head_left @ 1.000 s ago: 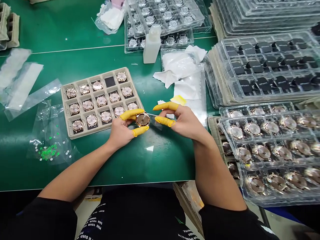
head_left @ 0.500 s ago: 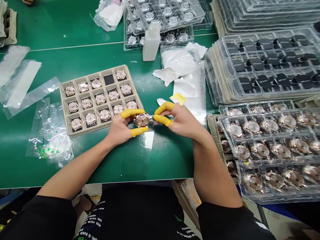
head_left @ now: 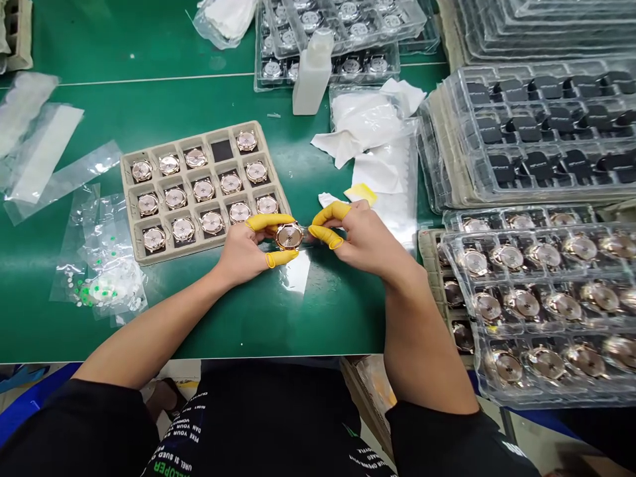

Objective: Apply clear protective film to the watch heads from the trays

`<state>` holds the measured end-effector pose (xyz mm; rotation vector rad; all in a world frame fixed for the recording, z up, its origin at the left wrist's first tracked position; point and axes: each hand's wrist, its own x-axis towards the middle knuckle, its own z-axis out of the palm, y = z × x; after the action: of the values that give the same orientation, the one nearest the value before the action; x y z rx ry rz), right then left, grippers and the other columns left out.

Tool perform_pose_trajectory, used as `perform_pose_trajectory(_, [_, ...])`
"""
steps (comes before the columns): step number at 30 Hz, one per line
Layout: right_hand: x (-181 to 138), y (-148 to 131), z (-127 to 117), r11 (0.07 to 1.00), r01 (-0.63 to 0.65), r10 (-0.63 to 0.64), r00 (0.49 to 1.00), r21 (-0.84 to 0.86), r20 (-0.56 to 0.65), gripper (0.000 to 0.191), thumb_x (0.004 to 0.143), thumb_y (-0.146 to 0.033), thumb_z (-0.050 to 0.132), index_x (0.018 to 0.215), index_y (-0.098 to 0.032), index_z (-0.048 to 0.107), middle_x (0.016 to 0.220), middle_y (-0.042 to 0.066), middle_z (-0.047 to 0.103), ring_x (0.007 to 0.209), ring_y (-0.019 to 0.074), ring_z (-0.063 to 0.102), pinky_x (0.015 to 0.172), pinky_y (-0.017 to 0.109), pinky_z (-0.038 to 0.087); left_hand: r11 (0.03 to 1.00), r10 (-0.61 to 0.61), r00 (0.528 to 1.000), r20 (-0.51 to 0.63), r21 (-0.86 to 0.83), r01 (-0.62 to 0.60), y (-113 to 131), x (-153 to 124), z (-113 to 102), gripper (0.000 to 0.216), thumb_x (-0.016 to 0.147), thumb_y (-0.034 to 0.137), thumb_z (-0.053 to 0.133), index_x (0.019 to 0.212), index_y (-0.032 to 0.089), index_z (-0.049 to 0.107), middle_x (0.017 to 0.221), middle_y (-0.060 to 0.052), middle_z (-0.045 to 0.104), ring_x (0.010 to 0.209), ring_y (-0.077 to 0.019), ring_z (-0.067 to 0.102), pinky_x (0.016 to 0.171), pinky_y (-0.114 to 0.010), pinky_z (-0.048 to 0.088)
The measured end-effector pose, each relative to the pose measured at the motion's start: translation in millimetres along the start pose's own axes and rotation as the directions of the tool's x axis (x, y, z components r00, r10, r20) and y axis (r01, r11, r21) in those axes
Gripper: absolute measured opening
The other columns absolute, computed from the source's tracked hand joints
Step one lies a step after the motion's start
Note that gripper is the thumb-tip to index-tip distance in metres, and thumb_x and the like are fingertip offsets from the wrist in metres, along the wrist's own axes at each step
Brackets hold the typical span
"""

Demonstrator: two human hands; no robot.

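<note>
Between the yellow-covered thumb and index finger of my left hand (head_left: 241, 252) is a rose-gold watch case (head_left: 289, 236) without a strap, its dial facing up. My right hand (head_left: 365, 238), also with yellow finger cots, is closed in a pinch at the watch's right side. A small clear strip (head_left: 305, 231) shows between those fingertips and the case; its exact shape is hard to make out. Just behind my left hand lies a grey moulded tray (head_left: 179, 254) of similar watch cases. One back-row compartment holds only a black pad (head_left: 222, 151).
Clear bags with green and white dots (head_left: 106, 285) lie at left. A white bottle (head_left: 313, 73) stands at the back, beside white wipes (head_left: 368, 119). Stacked clear trays of watch cases (head_left: 536, 308) and black pieces (head_left: 539, 129) line the right side.
The view has shifted slightly, so most things sit a little differently in the picture. Both hands keep the same grip around the watch case, which appears tilted slightly differently.
</note>
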<state>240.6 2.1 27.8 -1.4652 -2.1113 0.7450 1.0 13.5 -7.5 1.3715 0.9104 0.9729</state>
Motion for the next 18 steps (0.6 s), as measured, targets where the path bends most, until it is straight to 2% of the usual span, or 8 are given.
perform_pose_trajectory(2, [-2.6, -4.8, -8.2, 0.999, 0.037, -0.036, 0.999, 0.016, -0.035, 0.005, 0.092, -0.029, 0.065, 0.089, -0.026, 0.067, 0.106, 0.007, 0.080, 0.099, 0.0292, 0.065, 0.102, 0.054, 0.039, 0.999, -0.035, 0.999, 0.009, -0.023, 0.035, -0.3, 0.5, 0.4, 0.059, 0.059, 0.028, 0.097, 0.114, 0.015, 0.080, 0.106, -0.009, 0.081, 0.093, -0.0219, 0.078, 0.089, -0.034, 0.067])
perform_pose_trajectory(4, [-5.8, -12.1, -16.7, 0.989, 0.057, -0.045, 0.995, 0.133, -0.089, 0.016, 0.092, -0.039, 0.070, 0.083, -0.026, 0.069, 0.123, 0.008, 0.077, 0.112, 0.0313, 0.064, 0.106, 0.056, 0.042, 0.997, -0.062, 0.998, 0.012, -0.035, 0.062, -0.6, 0.9, 1.1, 0.060, 0.059, 0.028, 0.097, 0.115, 0.015, 0.080, 0.103, -0.009, 0.081, 0.091, -0.0212, 0.078, 0.087, -0.034, 0.067])
perform_pose_trajectory(6, [-8.0, -20.4, -19.1, 0.936, 0.026, 0.035, 0.986, 0.350, -0.164, 0.029, 0.090, -0.052, 0.073, 0.078, -0.025, 0.069, 0.130, 0.009, 0.073, 0.115, 0.0317, 0.064, 0.103, 0.055, 0.048, 0.997, -0.074, 0.997, 0.008, -0.026, 0.074, -0.9, 0.5, 2.1, 0.059, 0.060, 0.027, 0.096, 0.116, 0.016, 0.080, 0.101, -0.008, 0.082, 0.089, -0.0202, 0.077, 0.087, -0.034, 0.067])
perform_pose_trajectory(8, [-7.5, -28.2, -11.6, 0.838, -0.048, 0.194, 0.957, 0.544, -0.214, 0.037, 0.085, -0.060, 0.076, 0.077, -0.025, 0.069, 0.130, 0.009, 0.072, 0.113, 0.0304, 0.066, 0.098, 0.052, 0.053, 0.997, -0.073, 0.997, 0.004, 0.000, 0.073, -1.0, -0.4, 3.0, 0.059, 0.062, 0.027, 0.095, 0.118, 0.016, 0.079, 0.101, -0.008, 0.082, 0.088, -0.0195, 0.077, 0.088, -0.035, 0.067])
perform_pose_trajectory(9, [-6.4, -31.5, -4.7, 0.787, -0.102, 0.279, 0.938, 0.608, -0.204, 0.038, 0.081, -0.060, 0.080, 0.077, -0.024, 0.070, 0.129, 0.009, 0.072, 0.111, 0.0293, 0.067, 0.097, 0.050, 0.054, 0.998, -0.067, 0.998, 0.003, 0.020, 0.067, -0.9, -1.0, 3.4, 0.059, 0.063, 0.027, 0.095, 0.119, 0.016, 0.079, 0.101, -0.008, 0.082, 0.087, -0.0191, 0.077, 0.088, -0.035, 0.067])
perform_pose_trajectory(11, [-3.1, -36.9, 11.5, 0.686, -0.237, 0.413, 0.905, 0.688, -0.101, 0.036, 0.072, -0.055, 0.088, 0.080, -0.024, 0.073, 0.124, 0.008, 0.075, 0.107, 0.0271, 0.068, 0.096, 0.047, 0.055, 0.997, -0.050, 0.999, 0.011, 0.065, 0.049, -0.5, -2.0, 3.8, 0.058, 0.065, 0.027, 0.093, 0.121, 0.017, 0.079, 0.101, -0.007, 0.082, 0.086, -0.0185, 0.076, 0.088, -0.034, 0.067])
perform_pose_trajectory(14, [0.8, -41.3, 28.7, 0.558, -0.381, 0.486, 0.870, 0.737, 0.081, 0.035, 0.065, -0.048, 0.092, 0.081, -0.022, 0.074, 0.105, 0.006, 0.078, 0.097, 0.0232, 0.069, 0.092, 0.041, 0.056, 0.993, -0.035, 0.999, 0.031, 0.116, 0.031, 0.3, -2.8, 3.3, 0.057, 0.067, 0.025, 0.091, 0.122, 0.016, 0.079, 0.097, -0.007, 0.082, 0.082, -0.0173, 0.076, 0.085, -0.032, 0.066])
perform_pose_trajectory(18, [1.5, -42.6, 30.4, 0.551, -0.406, 0.489, 0.865, 0.729, 0.112, 0.034, 0.066, -0.047, 0.091, 0.081, -0.021, 0.075, 0.088, 0.004, 0.077, 0.088, 0.0205, 0.067, 0.084, 0.036, 0.055, 0.989, -0.054, 0.998, 0.032, 0.137, 0.049, 1.2, -2.5, 2.6, 0.059, 0.065, 0.023, 0.091, 0.122, 0.015, 0.080, 0.096, -0.006, 0.082, 0.085, -0.0185, 0.076, 0.085, -0.032, 0.066])
